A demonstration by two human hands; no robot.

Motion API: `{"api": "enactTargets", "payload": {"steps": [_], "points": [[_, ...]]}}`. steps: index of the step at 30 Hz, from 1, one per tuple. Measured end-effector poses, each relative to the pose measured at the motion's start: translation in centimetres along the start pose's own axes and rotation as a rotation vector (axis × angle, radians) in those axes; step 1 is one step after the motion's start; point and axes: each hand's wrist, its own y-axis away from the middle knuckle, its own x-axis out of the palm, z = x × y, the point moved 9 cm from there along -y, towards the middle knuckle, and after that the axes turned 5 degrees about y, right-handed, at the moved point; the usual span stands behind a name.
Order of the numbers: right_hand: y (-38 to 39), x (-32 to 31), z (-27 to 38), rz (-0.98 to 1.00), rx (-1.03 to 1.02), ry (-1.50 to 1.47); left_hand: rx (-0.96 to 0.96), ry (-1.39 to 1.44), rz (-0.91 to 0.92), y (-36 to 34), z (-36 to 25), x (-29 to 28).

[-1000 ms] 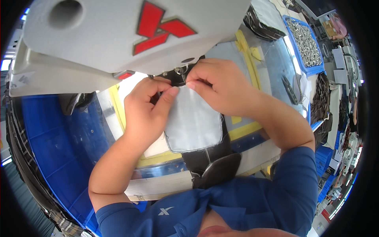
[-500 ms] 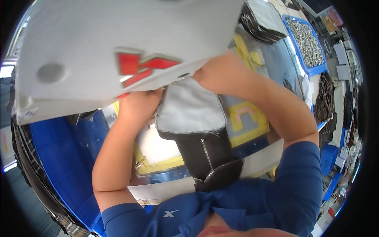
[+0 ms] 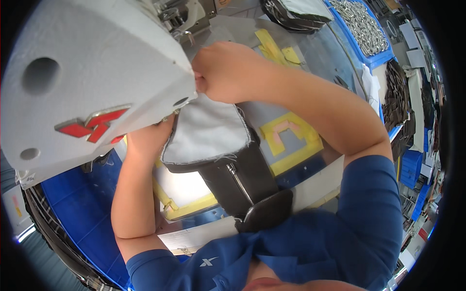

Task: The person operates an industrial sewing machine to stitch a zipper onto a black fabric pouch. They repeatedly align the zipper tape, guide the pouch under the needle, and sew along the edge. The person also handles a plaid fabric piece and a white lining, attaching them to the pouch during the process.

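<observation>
A black bag piece (image 3: 238, 179) with a metal zipper and a pale grey lining panel (image 3: 208, 128) on top lies before me, its near end against my shirt. Frayed threads edge the panel. My right hand (image 3: 228, 70) is closed at the panel's far end, beside the sewing machine head (image 3: 111, 72); what its fingers grip is hidden. Along the panel's left edge rests my left hand (image 3: 153, 138), its fingers covered by the machine head. That head is light grey with a red emblem and blocks the view of the bag's far left corner.
Yellow tape (image 3: 291, 145) marks the work surface. To the left stands a blue bin (image 3: 92, 208). At the far right are a blue tray (image 3: 376, 60) of metal hardware and a stack of black pieces with pale panels (image 3: 303, 14). Dark pieces (image 3: 398, 97) lie at right.
The machine head appears further left and tilted in view, uncovering metal parts behind it. My right hand has shifted left and slightly up. The bag appears a little further left.
</observation>
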Motion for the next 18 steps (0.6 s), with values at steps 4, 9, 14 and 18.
{"api": "enactTargets", "payload": {"steps": [4, 9, 14, 18], "points": [[-0.3, -0.2, 0.2, 0.035, 0.027, -0.007, 0.042, 0.054, -0.017, -0.2, 0.3, 0.0], [-0.4, 0.1, -0.1, 0.055, 0.043, -0.022, 0.046, 0.113, -0.045, -0.6, -0.4, -0.4], [-0.6, 0.1, -0.1, 0.139, 0.068, 0.029, -0.126, 0.113, 0.074, 0.0, 0.7, 0.4], [-1.0, 1.0, -0.4, -0.001, -0.052, 0.024, -0.001, 0.102, -0.028, -0.2, -0.1, -0.1]]}}
